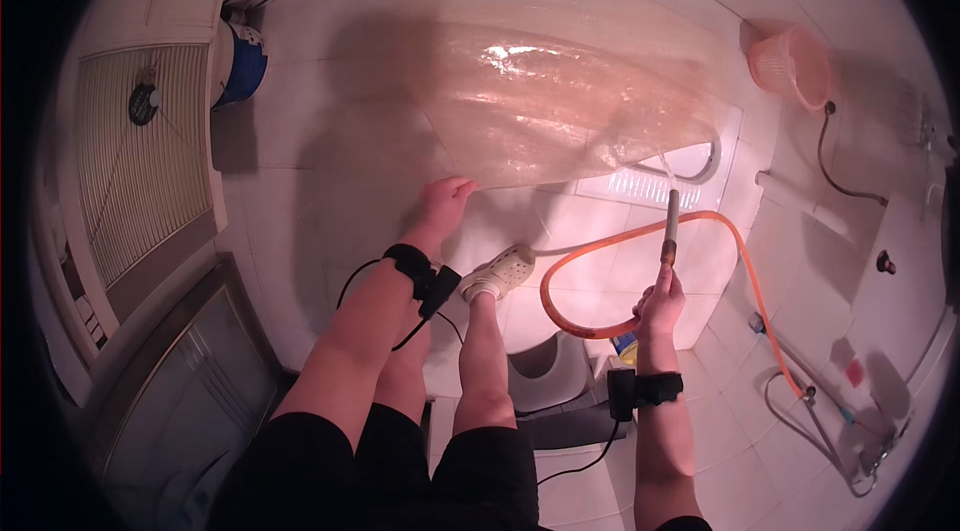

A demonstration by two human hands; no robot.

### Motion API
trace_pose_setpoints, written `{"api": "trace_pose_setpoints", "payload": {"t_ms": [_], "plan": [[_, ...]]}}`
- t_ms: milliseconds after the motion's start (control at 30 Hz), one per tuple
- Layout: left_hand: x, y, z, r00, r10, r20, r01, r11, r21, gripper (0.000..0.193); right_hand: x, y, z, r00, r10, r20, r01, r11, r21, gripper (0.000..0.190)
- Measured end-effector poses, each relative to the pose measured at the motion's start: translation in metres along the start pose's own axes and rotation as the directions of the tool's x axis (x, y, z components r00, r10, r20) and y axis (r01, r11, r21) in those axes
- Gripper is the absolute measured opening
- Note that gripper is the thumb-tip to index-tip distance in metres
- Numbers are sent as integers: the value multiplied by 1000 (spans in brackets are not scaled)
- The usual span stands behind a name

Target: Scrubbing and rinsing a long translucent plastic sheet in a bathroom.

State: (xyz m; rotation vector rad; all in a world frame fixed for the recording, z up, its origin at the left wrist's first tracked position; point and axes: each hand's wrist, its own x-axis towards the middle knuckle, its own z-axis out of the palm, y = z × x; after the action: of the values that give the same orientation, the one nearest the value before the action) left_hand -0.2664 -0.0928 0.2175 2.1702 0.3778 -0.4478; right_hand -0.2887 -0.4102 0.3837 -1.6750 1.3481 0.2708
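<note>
My left hand [448, 202] pinches the near edge of a wet, translucent plastic sheet [540, 92] spread on the tiled floor. In my right hand [660, 302] is an orange hose [559, 298] with a grey tube end [671, 216] pointing away from me. Water [667, 165] comes out of the tube, over the sheet's right corner. That corner partly covers a white ceramic squat toilet [679, 193] with a ridged foot area. Light glints off the wet folds of the sheet. Both wrists wear black strapped devices with cables.
My foot in a beige clog [514, 268] stands near the sheet. Blue-and-white buckets [244, 62] line the left, by a slatted panel [146, 163]. A pink basket [791, 66] is at the right wall. The hose runs to a tap [808, 394]. A grey plastic object [551, 373] sits behind me.
</note>
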Motion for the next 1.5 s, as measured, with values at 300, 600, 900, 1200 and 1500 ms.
{"api": "trace_pose_setpoints", "payload": {"t_ms": [300, 600, 900, 1200, 1500], "plan": [[24, 3, 0, 870, -335, 362, 461, 813, -357, 34, -12, 13, -12, 996, 3, -86, 13, 983, 181, 30], [22, 39, -5, 996, -6, 93, 20, 988, -152, 27, -22, 11, -22, 991, -62, -120, 87, 972, 217, 33], [31, 87, -17, 872, -234, 430, 429, 789, -441, 37, -39, 4, -20, 981, -187, 45, 177, 970, 163, 35], [9, 138, 12, 942, 197, 273, -244, 958, 152, 51, -81, 5, -15, 864, -286, 415, 365, 923, -123, 37], [-13, 177, 10, 882, -175, 437, 345, 872, -347, 63, -128, -78, -1, 646, -443, 622, 757, 475, -448, 28]]}}
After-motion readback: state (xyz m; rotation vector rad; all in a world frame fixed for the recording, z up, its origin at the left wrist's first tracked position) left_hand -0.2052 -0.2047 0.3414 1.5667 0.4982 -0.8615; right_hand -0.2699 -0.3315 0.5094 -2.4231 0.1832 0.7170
